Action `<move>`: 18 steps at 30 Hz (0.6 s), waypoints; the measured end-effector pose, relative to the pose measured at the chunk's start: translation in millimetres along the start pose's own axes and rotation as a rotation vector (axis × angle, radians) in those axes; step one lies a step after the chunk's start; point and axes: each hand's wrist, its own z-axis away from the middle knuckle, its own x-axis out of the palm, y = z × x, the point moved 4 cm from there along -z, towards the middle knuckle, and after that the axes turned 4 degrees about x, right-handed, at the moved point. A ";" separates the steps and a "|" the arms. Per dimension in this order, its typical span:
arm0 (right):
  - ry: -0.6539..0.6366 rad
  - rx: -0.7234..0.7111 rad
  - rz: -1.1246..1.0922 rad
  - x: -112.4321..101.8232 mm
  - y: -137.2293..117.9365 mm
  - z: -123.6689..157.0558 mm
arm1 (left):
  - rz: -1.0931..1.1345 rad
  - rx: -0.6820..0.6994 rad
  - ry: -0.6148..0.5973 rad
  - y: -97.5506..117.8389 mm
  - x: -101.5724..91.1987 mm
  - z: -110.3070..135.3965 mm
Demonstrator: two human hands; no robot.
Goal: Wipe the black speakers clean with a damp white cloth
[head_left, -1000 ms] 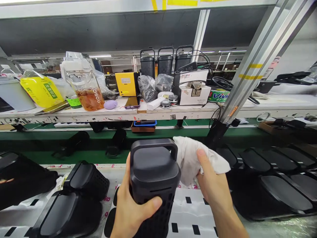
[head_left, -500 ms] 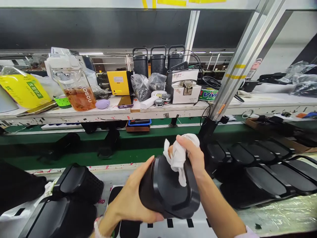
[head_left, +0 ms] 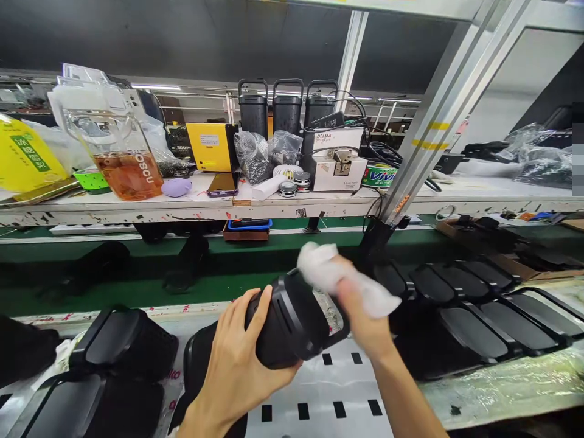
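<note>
The left hand [head_left: 241, 353] grips a black lidded container [head_left: 292, 322] with a loop handle, its fingers spread over the near side and its thumb reaching along the lower side. The container is tilted well over, its handle end toward the right, and is held over the middle of the tabletop [head_left: 186, 323], in front of the far edge; whether its base touches anything is hidden. The right hand [head_left: 362, 310] has its fingers closed on a white cloth [head_left: 326, 267], blurred, which overlaps the container's upper right side in view; I cannot tell whether the two touch. Under the hands lies a pale sheet [head_left: 335, 383] printed or stuck with small black rectangles. Toward the tabletop's left edge sit two similar containers, one farther back [head_left: 128, 337] and one closer [head_left: 86, 404], and along its right side a group of black containers [head_left: 474, 331] lies in rows with handles showing. Beyond the far edge, a shelf [head_left: 274, 210] carries, from its left end, a yellow bag [head_left: 27, 155], a clear jug [head_left: 125, 173] of amber liquid, a lilac rounded object [head_left: 177, 187], a yellow box [head_left: 211, 148], three upright handled containers [head_left: 286, 112] at the back and a white DELMA box [head_left: 337, 170]. A slanted metal post [head_left: 424, 131] with yellow tape stands right of that box.
</note>
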 end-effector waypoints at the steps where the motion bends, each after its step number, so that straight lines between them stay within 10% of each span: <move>1: -0.193 -0.014 0.083 2.3 0.4 11.5 | -0.012 -0.012 0.004 -3.4 0.8 0.2; 4: -0.347 0.099 0.107 -15.8 11.0 32.7 | -0.072 -0.058 0.017 -15.2 0.2 1.7; 8: 0.320 0.439 0.146 -55.9 37.5 29.8 | -0.078 -0.085 0.053 -22.7 -3.1 4.4; 10: 0.441 0.511 0.071 -48.1 44.7 25.2 | -0.051 -0.054 0.046 -17.9 0.4 5.6; 18: -0.091 0.622 -0.253 45.6 30.4 27.2 | 0.265 -0.115 -0.071 -33.5 38.8 29.6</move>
